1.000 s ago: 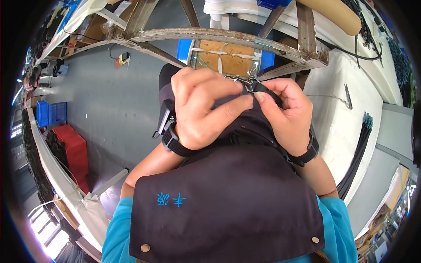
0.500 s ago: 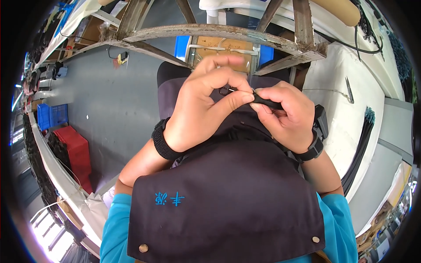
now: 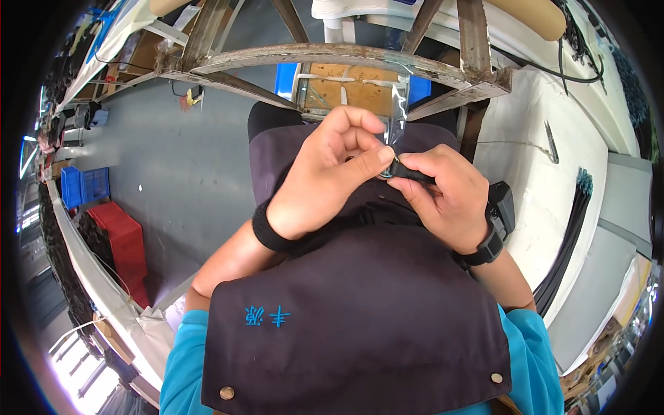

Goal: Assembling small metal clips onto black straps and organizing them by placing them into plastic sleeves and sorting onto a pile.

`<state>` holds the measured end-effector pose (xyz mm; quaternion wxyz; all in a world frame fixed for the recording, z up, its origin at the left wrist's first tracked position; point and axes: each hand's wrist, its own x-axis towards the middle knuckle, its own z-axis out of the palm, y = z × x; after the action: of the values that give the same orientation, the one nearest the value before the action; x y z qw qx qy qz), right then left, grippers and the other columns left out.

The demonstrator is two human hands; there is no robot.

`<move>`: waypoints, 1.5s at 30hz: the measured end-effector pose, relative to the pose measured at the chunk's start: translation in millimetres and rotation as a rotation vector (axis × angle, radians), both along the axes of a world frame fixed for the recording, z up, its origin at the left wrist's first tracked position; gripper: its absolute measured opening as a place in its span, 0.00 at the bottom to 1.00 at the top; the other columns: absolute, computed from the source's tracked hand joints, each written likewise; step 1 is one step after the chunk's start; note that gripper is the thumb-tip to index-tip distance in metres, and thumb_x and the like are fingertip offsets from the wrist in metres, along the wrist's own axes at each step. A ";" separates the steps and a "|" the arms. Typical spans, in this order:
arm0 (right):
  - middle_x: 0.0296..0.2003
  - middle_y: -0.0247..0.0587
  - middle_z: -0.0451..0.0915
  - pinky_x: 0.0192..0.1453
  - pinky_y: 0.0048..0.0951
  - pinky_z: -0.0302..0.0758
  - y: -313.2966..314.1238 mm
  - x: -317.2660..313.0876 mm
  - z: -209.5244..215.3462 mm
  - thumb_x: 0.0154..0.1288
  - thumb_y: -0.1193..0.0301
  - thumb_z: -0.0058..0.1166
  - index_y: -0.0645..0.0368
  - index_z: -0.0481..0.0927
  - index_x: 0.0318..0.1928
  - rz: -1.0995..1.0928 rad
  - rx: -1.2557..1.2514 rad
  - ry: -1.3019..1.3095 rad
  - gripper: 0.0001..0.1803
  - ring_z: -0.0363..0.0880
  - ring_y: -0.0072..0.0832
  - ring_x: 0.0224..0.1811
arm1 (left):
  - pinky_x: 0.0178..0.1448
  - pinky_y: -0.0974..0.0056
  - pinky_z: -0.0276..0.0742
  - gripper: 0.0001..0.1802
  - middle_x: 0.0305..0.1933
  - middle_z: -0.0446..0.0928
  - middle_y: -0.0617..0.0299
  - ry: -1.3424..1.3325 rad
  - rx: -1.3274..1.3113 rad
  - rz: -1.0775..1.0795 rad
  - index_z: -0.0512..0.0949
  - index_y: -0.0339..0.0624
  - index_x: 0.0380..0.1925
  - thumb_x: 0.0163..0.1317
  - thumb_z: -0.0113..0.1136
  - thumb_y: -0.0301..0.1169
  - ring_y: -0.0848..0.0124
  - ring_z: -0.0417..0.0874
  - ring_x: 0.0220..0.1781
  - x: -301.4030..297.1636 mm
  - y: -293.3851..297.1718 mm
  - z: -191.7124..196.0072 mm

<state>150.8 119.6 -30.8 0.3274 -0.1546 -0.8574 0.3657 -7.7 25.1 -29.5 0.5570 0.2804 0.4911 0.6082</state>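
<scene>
Above my lap, my right hand (image 3: 443, 194) is closed on a short black rod-like piece (image 3: 415, 171), its end pointing left at my left thumb. My left hand (image 3: 332, 173) pinches a clear glossy plastic strip (image 3: 397, 117) between thumb and fingers, right at that end. The strip stands up past the fingertips. Under my left thumb a small shiny bit shows, too small to make out. My fingers partly cover where the strip and the black piece meet. A dark apron (image 3: 360, 311) covers my lap.
A worn metal frame (image 3: 332, 57) crosses in front, a brown box (image 3: 353, 75) beyond it. On the white-covered table (image 3: 519, 131) at right lie thin pointed snips or tweezers (image 3: 551, 142) and a bundle of black cords or rods with teal ends (image 3: 570, 235). Red (image 3: 121, 238) and blue (image 3: 95, 185) crates stand left.
Both hands have come slightly down. My left fingers, raised and blurred before, are now curled in, and the clear strip now shows upright above them.
</scene>
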 end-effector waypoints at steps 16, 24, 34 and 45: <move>0.21 0.41 0.70 0.23 0.31 0.66 12.3 4.0 8.8 0.48 0.76 0.64 0.64 0.77 0.34 0.092 0.053 -0.057 0.12 0.69 0.34 0.20 | 0.43 0.72 0.77 0.07 0.32 0.80 0.60 0.268 -0.022 -0.214 0.78 0.32 0.33 0.61 0.59 0.27 0.77 0.81 0.37 -29.4 26.4 23.9; 0.22 0.40 0.72 0.23 0.28 0.67 4.4 3.4 10.6 0.49 0.75 0.65 0.63 0.77 0.34 0.024 -0.140 -0.068 0.12 0.71 0.30 0.21 | 0.43 0.74 0.77 0.11 0.37 0.80 0.58 0.168 -0.064 -0.265 0.76 0.33 0.39 0.56 0.62 0.20 0.76 0.81 0.40 -31.2 20.7 25.3; 0.31 0.38 0.78 0.36 0.25 0.72 4.3 -0.7 5.7 0.52 0.76 0.63 0.60 0.79 0.32 0.008 -0.140 0.098 0.07 0.76 0.29 0.32 | 0.46 0.73 0.78 0.10 0.40 0.80 0.57 0.145 -0.071 -0.233 0.75 0.34 0.38 0.55 0.62 0.17 0.74 0.82 0.41 -29.4 19.1 23.0; 0.32 0.38 0.74 0.42 0.24 0.68 6.5 11.3 -10.8 0.57 0.79 0.56 0.62 0.73 0.30 -0.067 -0.551 0.012 0.05 0.73 0.27 0.34 | 0.45 0.73 0.78 0.11 0.41 0.79 0.60 0.105 -0.093 -0.170 0.76 0.35 0.38 0.54 0.63 0.18 0.77 0.81 0.40 -29.6 16.2 23.0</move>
<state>162.1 126.1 -41.6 0.2902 -0.2639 -0.7181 0.5749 -37.3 41.3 -6.5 0.5925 0.3262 0.5218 0.5199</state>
